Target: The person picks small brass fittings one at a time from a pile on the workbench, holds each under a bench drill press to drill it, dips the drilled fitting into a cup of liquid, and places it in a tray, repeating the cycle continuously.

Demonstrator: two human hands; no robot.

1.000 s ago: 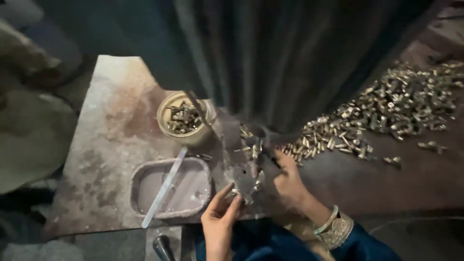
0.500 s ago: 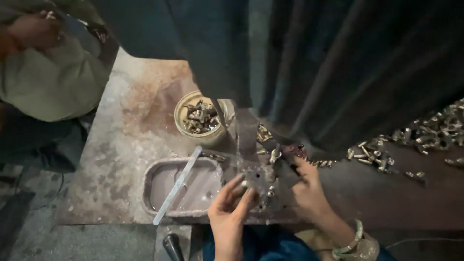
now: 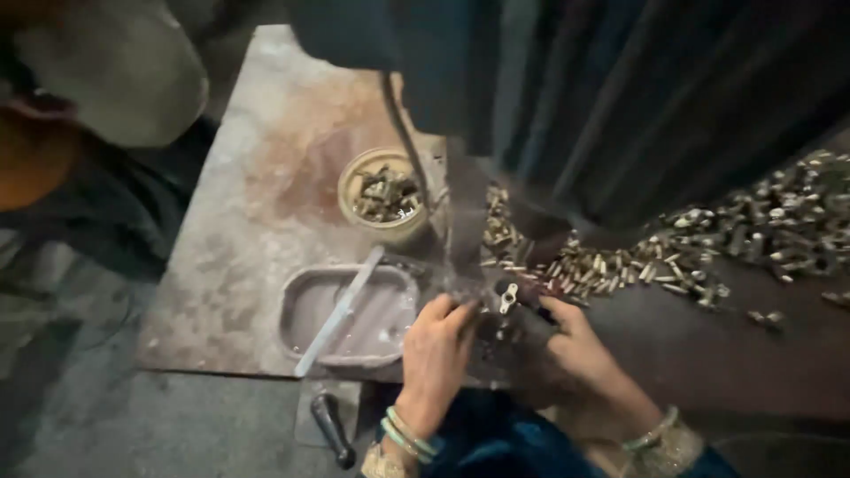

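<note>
Above our hands a large dark machine body (image 3: 620, 97) looms and hides much of the rusty metal surface (image 3: 257, 221), while a long heap of small brass pieces (image 3: 708, 239) spreads along the right. Nearer lie an oval tray (image 3: 310, 310) with a pale flat bar (image 3: 341, 310) across it and a round tub (image 3: 385, 196) of the same pieces. Our left hand (image 3: 438, 354) pinches at the fixture beside a small metal part (image 3: 508, 297), our right hand (image 3: 575, 341) curls just beside it, though whether either grip truly holds it we cannot tell.
</note>
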